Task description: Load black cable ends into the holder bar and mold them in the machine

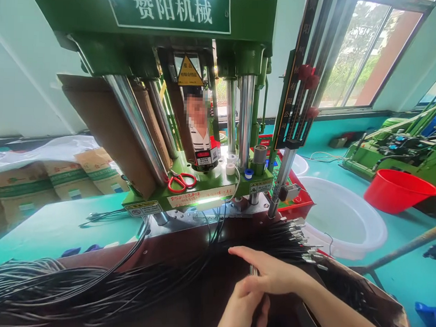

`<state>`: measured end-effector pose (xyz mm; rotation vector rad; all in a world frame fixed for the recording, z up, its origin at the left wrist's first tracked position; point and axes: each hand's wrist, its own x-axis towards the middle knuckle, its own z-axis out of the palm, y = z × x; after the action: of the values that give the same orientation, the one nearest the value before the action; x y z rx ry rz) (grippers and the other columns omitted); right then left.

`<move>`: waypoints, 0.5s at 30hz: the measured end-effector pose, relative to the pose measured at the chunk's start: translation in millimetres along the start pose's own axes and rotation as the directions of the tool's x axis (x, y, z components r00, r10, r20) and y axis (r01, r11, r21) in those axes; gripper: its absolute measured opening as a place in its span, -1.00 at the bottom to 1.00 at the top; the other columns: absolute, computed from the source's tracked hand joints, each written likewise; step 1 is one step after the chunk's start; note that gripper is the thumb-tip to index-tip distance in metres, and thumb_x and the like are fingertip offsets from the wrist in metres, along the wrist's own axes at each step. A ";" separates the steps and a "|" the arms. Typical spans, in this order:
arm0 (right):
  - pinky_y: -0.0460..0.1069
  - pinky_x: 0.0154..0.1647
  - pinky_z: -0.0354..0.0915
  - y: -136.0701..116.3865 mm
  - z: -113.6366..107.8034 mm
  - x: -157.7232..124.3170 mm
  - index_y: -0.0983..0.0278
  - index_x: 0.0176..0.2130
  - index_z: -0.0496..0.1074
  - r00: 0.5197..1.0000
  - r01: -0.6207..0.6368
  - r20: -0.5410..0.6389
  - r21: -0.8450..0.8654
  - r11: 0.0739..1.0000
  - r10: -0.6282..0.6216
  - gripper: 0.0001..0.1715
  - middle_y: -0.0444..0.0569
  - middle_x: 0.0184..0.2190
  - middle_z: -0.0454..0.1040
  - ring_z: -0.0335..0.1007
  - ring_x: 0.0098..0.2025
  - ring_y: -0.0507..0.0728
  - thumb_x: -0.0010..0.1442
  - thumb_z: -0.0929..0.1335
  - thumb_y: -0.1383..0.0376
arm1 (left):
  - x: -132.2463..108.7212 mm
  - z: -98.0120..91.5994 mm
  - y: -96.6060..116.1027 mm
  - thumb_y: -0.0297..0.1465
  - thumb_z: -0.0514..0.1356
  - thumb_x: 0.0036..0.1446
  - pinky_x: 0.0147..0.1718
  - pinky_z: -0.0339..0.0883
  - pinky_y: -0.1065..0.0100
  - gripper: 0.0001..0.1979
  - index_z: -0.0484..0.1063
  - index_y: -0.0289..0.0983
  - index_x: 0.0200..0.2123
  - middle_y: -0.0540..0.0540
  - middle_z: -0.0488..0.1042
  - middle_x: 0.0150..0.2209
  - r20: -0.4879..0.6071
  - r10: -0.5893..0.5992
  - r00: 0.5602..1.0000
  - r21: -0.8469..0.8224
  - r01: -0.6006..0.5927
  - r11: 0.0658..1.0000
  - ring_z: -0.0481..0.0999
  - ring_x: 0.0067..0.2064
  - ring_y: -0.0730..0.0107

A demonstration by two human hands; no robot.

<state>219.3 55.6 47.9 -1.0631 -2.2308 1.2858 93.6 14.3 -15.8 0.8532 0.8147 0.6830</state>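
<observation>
My left hand (pixel 240 302) is low in the middle, its fingers curled round something mostly hidden. A small shiny metal piece (pixel 253 270) shows between my two hands, like the metal ends of the cables nearby. My right hand (pixel 271 271) lies across the top of my left one, palm down, with its forefinger stretched out to the left. Just beyond it rests a bundle of black cables with silver metal ends (pixel 294 237). More black cables (pixel 92 288) spread to the left. A few thin cables run into the green press (pixel 217 194) ahead.
Red-handled scissors (pixel 181 182) and a blue-and-white tape roll (pixel 248 174) lie on the press. Steel columns (pixel 246 121) rise from it. To the right are a white tub (pixel 375 226) and a red bucket (pixel 399 191). Cartons (pixel 99 171) stand at the left.
</observation>
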 end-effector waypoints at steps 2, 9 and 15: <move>0.05 0.11 0.15 9.1 -6.6 10.7 0.26 0.19 0.13 0.999 -0.003 -0.049 -0.111 0.994 -0.002 -0.38 0.03 0.15 0.24 0.18 0.13 0.18 0.22 0.20 0.05 | 4.7 -3.7 1.4 0.09 0.18 -0.18 -0.81 -0.20 0.51 -0.47 0.25 -0.31 -0.48 0.14 0.17 -0.70 -0.111 0.052 0.992 -0.016 -0.055 0.998 0.04 -0.80 0.69; 0.21 0.07 0.07 62.3 -30.3 76.0 0.47 -0.05 0.35 0.920 -0.303 -0.375 -0.498 0.812 0.114 -0.60 0.30 -0.08 0.38 0.22 0.05 0.31 0.17 0.12 0.51 | 12.0 -18.2 14.4 0.07 0.22 -0.21 -0.78 -0.26 0.55 -0.46 0.19 -0.27 -0.42 0.21 0.10 -0.68 -0.347 0.133 0.929 -0.129 -0.187 0.974 -0.05 -0.76 0.76; 0.21 -0.05 0.12 60.8 -32.7 89.2 0.41 -0.29 0.39 0.932 -0.331 -0.311 -0.531 0.780 0.184 -0.73 0.26 -0.23 0.41 0.29 -0.08 0.37 -0.07 0.25 0.51 | 9.9 -21.6 11.1 0.04 0.21 -0.17 -0.78 -0.19 0.54 -0.50 0.18 -0.26 -0.43 0.19 0.12 -0.65 -0.373 0.177 0.911 -0.087 -0.224 0.971 0.00 -0.75 0.74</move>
<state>207.4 160.3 7.9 -1.6952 -2.3880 0.4937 78.5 35.6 -18.5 0.7080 1.0092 1.0869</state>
